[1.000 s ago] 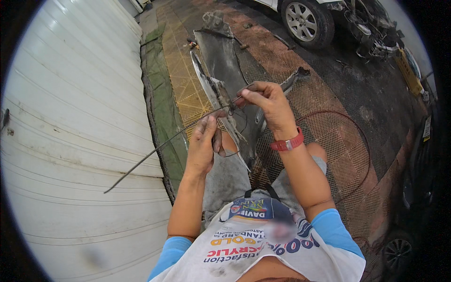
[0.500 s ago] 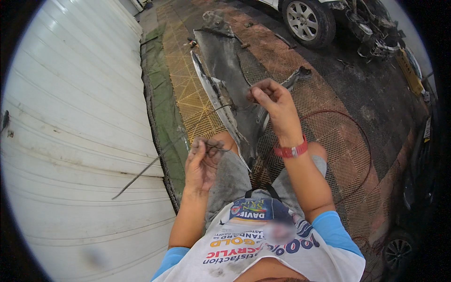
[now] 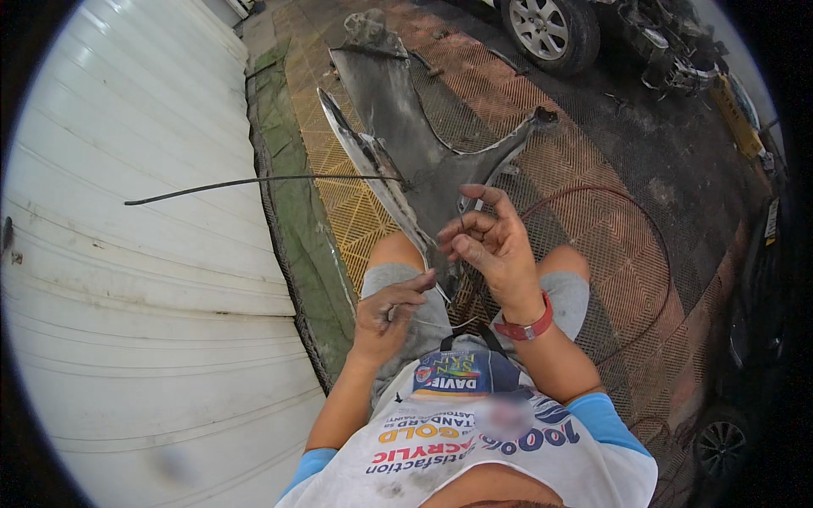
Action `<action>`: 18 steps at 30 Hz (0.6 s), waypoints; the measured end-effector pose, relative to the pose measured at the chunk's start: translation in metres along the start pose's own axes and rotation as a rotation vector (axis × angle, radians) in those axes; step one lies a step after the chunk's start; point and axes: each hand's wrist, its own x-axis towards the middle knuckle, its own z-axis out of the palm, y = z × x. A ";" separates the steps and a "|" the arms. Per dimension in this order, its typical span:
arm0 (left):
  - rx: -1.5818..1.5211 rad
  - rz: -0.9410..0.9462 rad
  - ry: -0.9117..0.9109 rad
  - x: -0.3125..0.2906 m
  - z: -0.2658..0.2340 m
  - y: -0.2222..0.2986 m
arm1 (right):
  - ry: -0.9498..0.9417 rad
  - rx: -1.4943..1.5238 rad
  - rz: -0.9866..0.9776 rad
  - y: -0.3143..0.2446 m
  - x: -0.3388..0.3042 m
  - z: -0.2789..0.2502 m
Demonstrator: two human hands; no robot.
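Observation:
A car fender (image 3: pixel 381 102), dark grey inside with a chipped white edge, lies in front of me, its near end between my knees. A thin black rod (image 3: pixel 262 179) reaches from the fender's middle out to the left, touched by neither hand. My left hand (image 3: pixel 385 317) is closed beside the near end, with a thin pale wire (image 3: pixel 436 324) curving out from it to the right. Over the fender's right side hovers my right hand (image 3: pixel 491 241), fingers apart. A fine dark line shows by its fingertips; I cannot tell what it is.
A white ribbed metal wall (image 3: pixel 152 271) stands at my left, a green cloth (image 3: pixel 292 161) along its foot. A red hose (image 3: pixel 665 254) loops over the floor tiles at right. Beyond the fender lie a hammer (image 3: pixel 426 63) and a car wheel (image 3: pixel 546 30).
The black rod has swung its free end farther away from me. My left hand has moved nearer and right; my right hand has come closer and its fingers have spread.

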 end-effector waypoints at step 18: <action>0.218 0.191 0.618 0.130 0.004 0.030 | 0.015 -0.772 -0.543 -0.005 0.022 -0.036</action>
